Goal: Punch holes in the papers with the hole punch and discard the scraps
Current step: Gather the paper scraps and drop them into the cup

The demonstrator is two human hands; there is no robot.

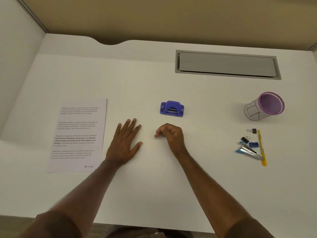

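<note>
Head view. A white desk (pixel 154 186) seen from above, both bare forearms reaching onto it. The left hand (pixel 126 143) lies flat, palm down, fingers spread, holding nothing; its outer edge is just beside the papers (pixel 77 134), a printed stack lying square at the left of the desk. The right hand (pixel 169 134) rests loosely curled, fingers folded toward the palm, with nothing visibly in its grasp. The hole punch (pixel 172 109), blue-violet and seated flat on its base, stands just beyond the right hand and well apart from the papers. At the far right a purple-rimmed cup (pixel 265 106) lies tilted with its mouth toward the camera, a likely receptacle for scraps, though that is a judgement. Nearer the front edge lie binder clips (pixel 245 139), a stapler (pixel 249 152) and a yellow pen (pixel 261 146). No sheet has yet been punched.

Hazards, as judged from this layout: sliding the stack with one flat palm may fan the sheets, so the holes misalign; a stack fed in too thick may jam the punch; emptying the punch away from the cup would scatter chads across the desk, and the tilted cup could roll.
</note>
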